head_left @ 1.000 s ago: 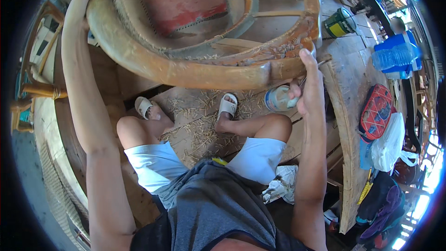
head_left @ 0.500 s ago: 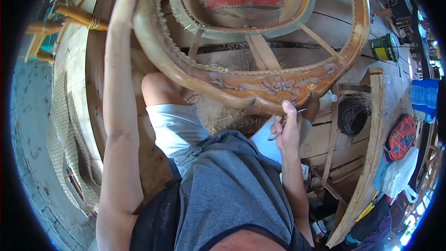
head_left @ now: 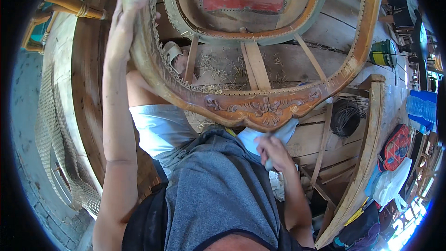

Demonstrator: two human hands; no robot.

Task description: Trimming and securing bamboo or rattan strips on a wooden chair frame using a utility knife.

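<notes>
Your right hand [head_left: 274, 151] has dropped off the carved rail since a moment ago and now sits just below it, while the chair frame [head_left: 260, 109] has swung closer over your lap. On the left, your left hand [head_left: 121, 30] reaches up, fingers wrapped over the frame's curved left arm, grasping it. In the middle, the carved floral front rail hangs just above your grey shirt. Right of centre, your right hand is clenched around a pale tool handle [head_left: 270, 161], touching the rail's underside. Far right, a green can [head_left: 383, 53] rests on the planks.
</notes>
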